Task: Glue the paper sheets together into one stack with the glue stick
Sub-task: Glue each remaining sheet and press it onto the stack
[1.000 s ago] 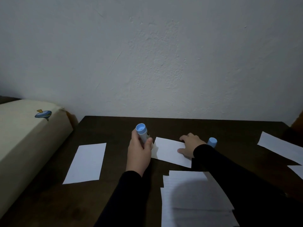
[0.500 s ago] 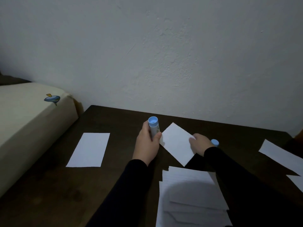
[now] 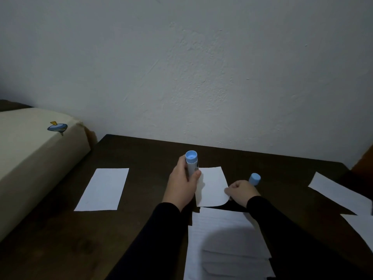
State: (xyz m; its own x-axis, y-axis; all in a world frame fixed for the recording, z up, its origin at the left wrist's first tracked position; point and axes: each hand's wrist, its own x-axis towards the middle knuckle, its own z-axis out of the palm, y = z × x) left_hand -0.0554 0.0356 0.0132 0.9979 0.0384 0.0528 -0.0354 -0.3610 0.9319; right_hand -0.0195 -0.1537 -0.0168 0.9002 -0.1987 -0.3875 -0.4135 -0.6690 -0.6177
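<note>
— Where is the glue stick?
— The left hand holds it upright on the dark bench, next to a paper sheet.
— And the right hand?
— It pinches that sheet's corner, just in front of the blue cap.

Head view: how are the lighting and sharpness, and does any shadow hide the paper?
Head view: dim, bluish, slightly soft; wide-angle bend at the edges; a dark shadow covers the near paper pile; the glue stick in the left hand stays readable.
</note>
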